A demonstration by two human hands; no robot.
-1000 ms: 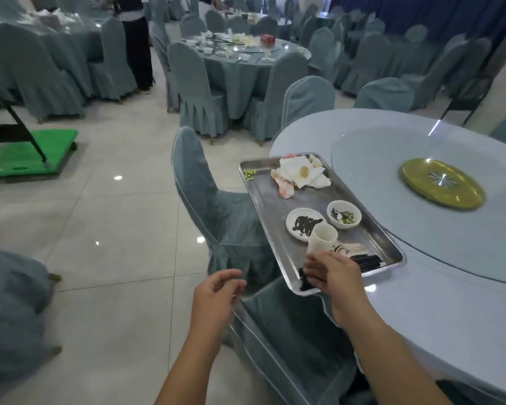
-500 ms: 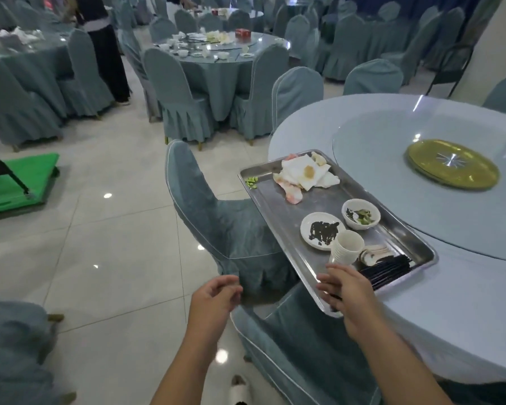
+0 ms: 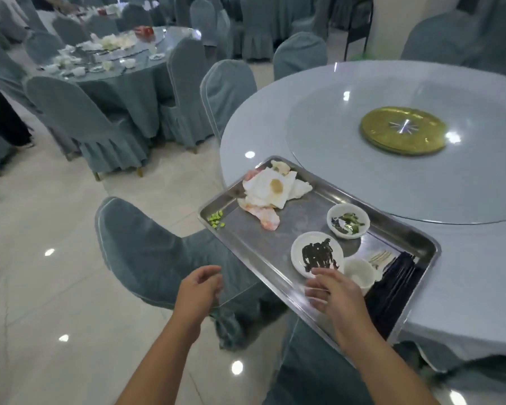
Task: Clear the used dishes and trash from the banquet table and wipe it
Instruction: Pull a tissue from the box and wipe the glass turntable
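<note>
Tray at the table's near-left edge, both my hands free.

The tray [image 3: 263, 244] juts off the table [image 3: 275, 118], carrying napkins [image 3: 270, 188], two saucers, a cup [image 3: 360, 273] and black chopsticks [image 3: 392, 290]. My right hand [image 3: 333, 293] hovers over its near rim, fingers spread, gripping nothing. My left hand [image 3: 199, 290] hangs loosely curled above a chair [image 3: 146, 247], empty.

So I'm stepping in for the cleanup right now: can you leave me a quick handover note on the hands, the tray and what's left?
Left hand: free, fingers loosely curled, over the covered chair.
Right hand: fingers spread over the near edge of the metal tray; no firm grip visible.
The tray overhangs the round table edge. It holds used napkins, two dirty small dishes, a white cup and dark chopsticks.
Done: dishes and trash gathered on the tray.
Left: carry the tray off, wipe the table.
</note>
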